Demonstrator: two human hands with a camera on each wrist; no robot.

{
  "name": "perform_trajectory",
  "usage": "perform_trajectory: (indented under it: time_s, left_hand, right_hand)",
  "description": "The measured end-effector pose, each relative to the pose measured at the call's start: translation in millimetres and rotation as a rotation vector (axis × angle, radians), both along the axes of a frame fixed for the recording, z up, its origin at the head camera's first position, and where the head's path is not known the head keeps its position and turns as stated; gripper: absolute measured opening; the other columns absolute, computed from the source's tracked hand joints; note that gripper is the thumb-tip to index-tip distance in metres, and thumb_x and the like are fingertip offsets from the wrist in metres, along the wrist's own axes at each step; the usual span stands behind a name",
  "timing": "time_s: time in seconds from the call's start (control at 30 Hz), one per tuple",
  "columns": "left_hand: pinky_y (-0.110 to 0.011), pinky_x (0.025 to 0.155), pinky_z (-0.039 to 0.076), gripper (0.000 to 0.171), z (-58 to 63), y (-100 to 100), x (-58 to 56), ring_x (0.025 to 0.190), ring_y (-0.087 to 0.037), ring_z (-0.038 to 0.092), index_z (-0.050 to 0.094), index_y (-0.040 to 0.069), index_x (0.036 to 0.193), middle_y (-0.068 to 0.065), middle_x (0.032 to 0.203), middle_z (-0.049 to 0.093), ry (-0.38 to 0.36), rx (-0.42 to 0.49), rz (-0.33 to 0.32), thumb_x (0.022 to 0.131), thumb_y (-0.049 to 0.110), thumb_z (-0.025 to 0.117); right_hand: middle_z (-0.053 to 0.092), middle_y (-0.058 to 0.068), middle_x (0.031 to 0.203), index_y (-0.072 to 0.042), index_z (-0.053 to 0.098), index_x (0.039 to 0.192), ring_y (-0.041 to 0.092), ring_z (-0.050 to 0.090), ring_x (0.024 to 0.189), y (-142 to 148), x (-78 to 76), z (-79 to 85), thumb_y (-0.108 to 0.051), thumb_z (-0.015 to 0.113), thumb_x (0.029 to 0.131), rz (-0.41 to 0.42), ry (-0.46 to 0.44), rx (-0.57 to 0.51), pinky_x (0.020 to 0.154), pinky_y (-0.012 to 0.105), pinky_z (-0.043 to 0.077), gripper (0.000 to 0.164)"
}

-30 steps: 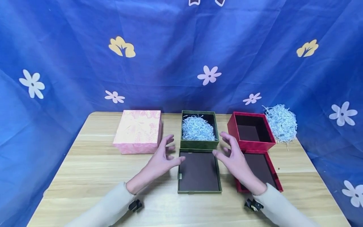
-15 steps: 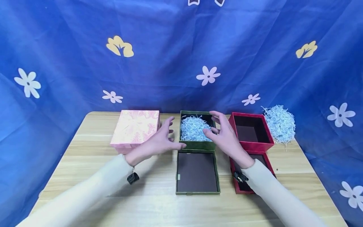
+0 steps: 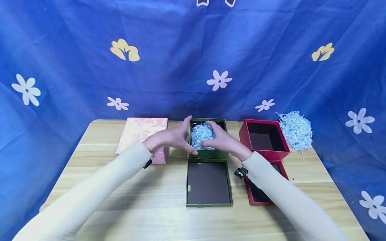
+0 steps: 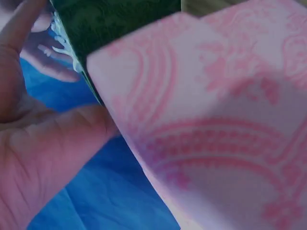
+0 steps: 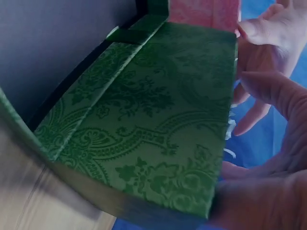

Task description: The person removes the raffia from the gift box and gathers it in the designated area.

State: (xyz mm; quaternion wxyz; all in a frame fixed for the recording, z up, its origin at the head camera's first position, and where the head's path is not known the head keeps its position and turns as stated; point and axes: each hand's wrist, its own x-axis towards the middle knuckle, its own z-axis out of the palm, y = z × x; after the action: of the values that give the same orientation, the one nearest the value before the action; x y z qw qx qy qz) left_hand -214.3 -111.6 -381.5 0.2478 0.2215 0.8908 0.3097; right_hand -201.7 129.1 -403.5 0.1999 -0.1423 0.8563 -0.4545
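Note:
A green box (image 3: pixel 211 154) with its top off stands at the back middle and holds a heap of light-blue shredded paper (image 3: pixel 202 135). My left hand (image 3: pixel 176 135) is at the box's left rim, thumb near the front left corner and fingers spread apart. Over the right part of the box is my right hand (image 3: pixel 223 139), its thumb and forefinger apart beside the paper. The right wrist view shows the box's patterned green wall (image 5: pixel 144 115) close by. Part of the paper is hidden behind my right hand, and I see neither hand gripping it.
A pink patterned box (image 3: pixel 141 130) sits left, partly behind my left arm. The green lid (image 3: pixel 208 182) lies in front of the green box. At right are a red box (image 3: pixel 265 135), its lid (image 3: pixel 256 197) under my right forearm, and another shredded-paper heap (image 3: pixel 297 130).
Both hands have moved forward from above the green lid's sides to the green box and come closer together, the right one in over the shredded paper. The boxes have stayed put.

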Motion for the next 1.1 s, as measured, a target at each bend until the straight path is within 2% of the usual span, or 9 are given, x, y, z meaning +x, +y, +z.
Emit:
perform_trajectory:
  time_s: [0.07,0.17,0.27,0.43,0.6,0.7,0.8,0.97,1.1]
  left_hand:
    - [-0.054,0.129,0.021,0.151,-2.6,0,-6.8,0.163,-0.043,0.009,-0.019,0.004,0.170,-0.030,0.177,-0.005,-0.037,0.016,-0.021,0.082,0.037,0.100]
    - [-0.053,0.130,0.017,0.152,-5.9,1,-14.3,0.164,-0.040,0.004,-0.024,0.007,0.169,-0.030,0.177,-0.006,-0.103,0.029,-0.040,0.084,0.035,0.099]
    - [-0.052,0.130,0.019,0.152,-7.7,2,-19.3,0.164,-0.039,0.007,-0.027,0.010,0.169,-0.031,0.177,-0.002,-0.153,0.037,-0.055,0.085,0.034,0.098]
    - [-0.050,0.129,0.022,0.151,-8.6,2,-22.8,0.163,-0.039,0.014,-0.026,0.010,0.169,-0.034,0.175,0.008,-0.183,0.018,-0.084,0.086,0.038,0.097]
    - [-0.053,0.129,0.023,0.152,-10.1,-4,-25.8,0.163,-0.040,0.016,-0.026,0.015,0.170,-0.031,0.177,0.008,-0.210,0.022,-0.055,0.085,0.041,0.097]
    - [-0.054,0.127,0.028,0.153,-10.9,-7,-26.5,0.161,-0.041,0.023,-0.025,0.021,0.171,-0.031,0.176,0.016,-0.218,0.024,-0.030,0.083,0.044,0.098]
    - [-0.054,0.125,0.032,0.153,-12.6,-9,-26.5,0.159,-0.042,0.029,-0.025,0.026,0.171,-0.033,0.173,0.023,-0.225,0.018,-0.011,0.082,0.047,0.098]
    - [-0.054,0.127,0.028,0.152,-15.2,-8,-26.3,0.160,-0.043,0.024,-0.025,0.028,0.171,-0.035,0.174,0.016,-0.245,0.053,-0.014,0.083,0.044,0.098]
    - [-0.053,0.128,0.027,0.152,-16.2,-6,-27.0,0.162,-0.040,0.022,-0.026,0.029,0.170,-0.032,0.176,0.012,-0.260,0.081,-0.012,0.084,0.041,0.098]
  right_hand:
    - [0.024,0.022,0.174,-0.006,0.018,0.173,0.038,0.033,0.154,-3,-3.5,-2.6,-0.030,0.083,0.093,-0.001,-0.017,0.025,0.123,0.061,0.032,0.105]
    - [0.025,0.025,0.172,-0.004,0.016,0.173,0.039,0.033,0.153,-8,-9.4,-6.1,-0.030,0.084,0.091,-0.010,-0.030,0.074,0.123,0.060,0.033,0.109]
    - [0.025,0.029,0.171,-0.002,0.013,0.172,0.041,0.033,0.153,-11,-16.0,-9.6,-0.031,0.086,0.089,-0.012,-0.052,0.138,0.123,0.059,0.034,0.114]
    - [0.023,0.030,0.171,-0.002,0.011,0.172,0.041,0.032,0.153,-13,-25.5,-17.2,-0.029,0.085,0.088,0.028,-0.095,0.208,0.123,0.058,0.034,0.115]
    - [0.027,0.028,0.167,-0.008,0.014,0.173,0.040,0.035,0.149,-16,-35.9,-24.9,-0.028,0.084,0.092,0.098,-0.095,0.237,0.120,0.057,0.037,0.109]
    - [0.029,0.026,0.165,-0.009,0.014,0.174,0.038,0.036,0.146,-16,-42.8,-28.3,-0.027,0.083,0.095,0.159,-0.085,0.258,0.119,0.055,0.039,0.106]
    - [0.033,0.025,0.163,-0.006,0.014,0.173,0.036,0.039,0.143,-16,-49.1,-31.7,-0.022,0.081,0.094,0.222,-0.070,0.225,0.119,0.051,0.040,0.105]
    - [0.039,0.024,0.158,0.001,0.014,0.170,0.033,0.046,0.135,-15,-55.4,-38.3,-0.011,0.080,0.091,0.292,-0.093,0.064,0.114,0.043,0.044,0.104]
    - [0.045,0.020,0.154,0.000,0.018,0.170,0.029,0.049,0.130,-14,-58.6,-40.8,-0.007,0.079,0.090,0.296,-0.139,0.015,0.109,0.039,0.046,0.100]
